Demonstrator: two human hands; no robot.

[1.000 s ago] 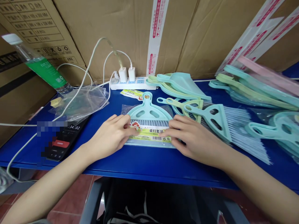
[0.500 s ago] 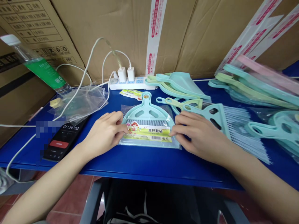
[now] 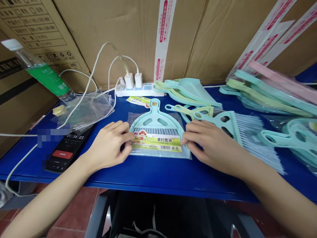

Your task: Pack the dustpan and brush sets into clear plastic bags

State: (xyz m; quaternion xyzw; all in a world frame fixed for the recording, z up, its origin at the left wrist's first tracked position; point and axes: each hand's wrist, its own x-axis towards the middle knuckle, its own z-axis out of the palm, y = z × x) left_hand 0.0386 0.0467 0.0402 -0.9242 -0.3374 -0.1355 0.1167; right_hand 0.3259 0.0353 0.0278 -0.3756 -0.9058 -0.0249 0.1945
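Turquoise dustpan-and-brush set [image 3: 155,115] lies flat on the blue bench [image 3: 158,178] directly in front of me, in a clear bag, handle pointing away, bristles toward me. Label card [image 3: 163,145] with printed mushrooms and a barcode sits across its near part. My left grip [image 3: 109,145] is at the left edge of the bag, fingers curled, fingertips by the card's left end; my right grip [image 3: 209,142] is at the right edge, fingers bent, tips beside the card's right end. Cannot tell whether either one pinches the film or only rests against it. Just beyond my right knuckles: loose brushes [image 3: 236,129], bristles fanned right. Behind them, stacked turquoise and green dustpans [image 3: 195,91]. Another card [image 3: 138,100] lies near the power strip [image 3: 148,90]. Left side: phone [image 3: 63,157], clear plastic bags [image 3: 91,110], green-labelled bottle [image 3: 47,77], tilted.
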